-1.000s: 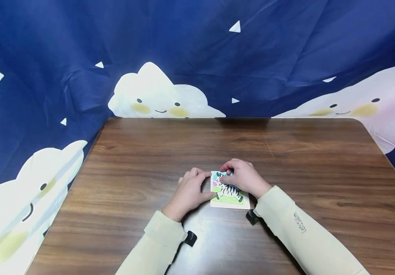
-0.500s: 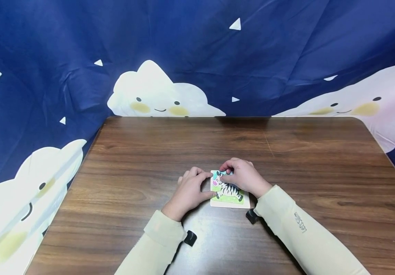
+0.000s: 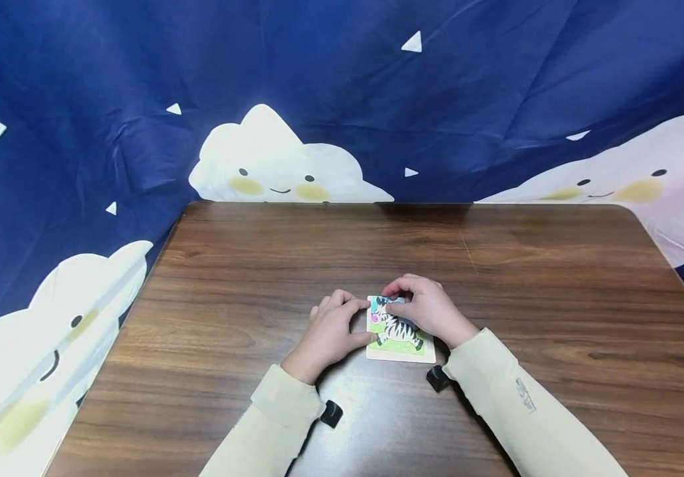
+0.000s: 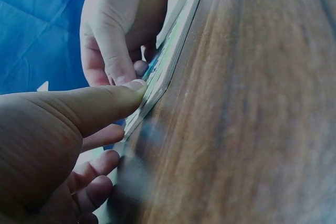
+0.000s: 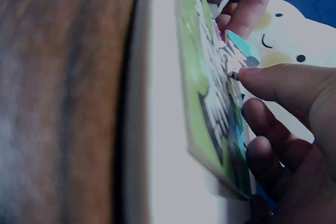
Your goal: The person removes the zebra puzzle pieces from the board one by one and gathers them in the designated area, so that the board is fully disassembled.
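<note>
A small zebra picture puzzle (image 3: 398, 333) lies flat on the table in a pale-rimmed board (image 3: 400, 358). My left hand (image 3: 332, 328) rests at the board's left side, its thumb (image 4: 128, 95) on the puzzle's edge and its index finger by the far left corner. With thumb and fingers, my right hand (image 3: 431, 308) pinches a puzzle piece (image 5: 240, 51) bearing part of the zebra and some blue. In the right wrist view that piece stands tilted up from the others. The right hand hides the puzzle's far right part in the head view.
The brown wooden table (image 3: 246, 265) stretches around both hands. Behind it hangs a dark blue cloth (image 3: 318, 66) with white clouds and triangles. Each wrist carries a small black device, such as the left strap (image 3: 332, 414).
The head view has shifted very slightly. Both hands stay at the puzzle, and the right hand keeps its pinch on the piece, with no clear movement.
</note>
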Demonstrator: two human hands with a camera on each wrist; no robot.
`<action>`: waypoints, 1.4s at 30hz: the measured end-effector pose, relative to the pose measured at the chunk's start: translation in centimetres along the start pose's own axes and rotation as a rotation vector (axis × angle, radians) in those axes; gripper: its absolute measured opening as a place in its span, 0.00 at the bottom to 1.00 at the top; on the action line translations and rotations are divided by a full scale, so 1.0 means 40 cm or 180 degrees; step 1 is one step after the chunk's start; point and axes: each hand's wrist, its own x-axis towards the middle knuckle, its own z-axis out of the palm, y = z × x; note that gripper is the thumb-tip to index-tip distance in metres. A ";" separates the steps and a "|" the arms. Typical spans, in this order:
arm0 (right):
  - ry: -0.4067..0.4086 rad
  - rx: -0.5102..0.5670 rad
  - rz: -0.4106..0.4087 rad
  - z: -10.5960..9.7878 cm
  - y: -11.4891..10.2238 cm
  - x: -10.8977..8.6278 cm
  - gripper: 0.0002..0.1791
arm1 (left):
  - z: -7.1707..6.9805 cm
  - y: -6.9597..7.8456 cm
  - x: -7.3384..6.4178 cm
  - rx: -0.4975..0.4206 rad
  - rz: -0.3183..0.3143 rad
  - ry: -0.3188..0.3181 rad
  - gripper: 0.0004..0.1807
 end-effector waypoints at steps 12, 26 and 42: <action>0.0093 0.0383 0.0024 0.007 0.009 -0.011 0.09 | 0.006 -0.007 0.004 0.0042 -0.0027 -0.0011 0.33; 0.0280 0.0509 0.0052 0.009 0.022 -0.011 0.09 | 0.001 -0.006 0.004 0.0029 -0.0046 -0.0035 0.34; 0.0427 0.0398 -0.0029 -0.032 0.052 -0.028 0.07 | 0.000 -0.005 0.003 0.0088 0.0044 -0.0009 0.33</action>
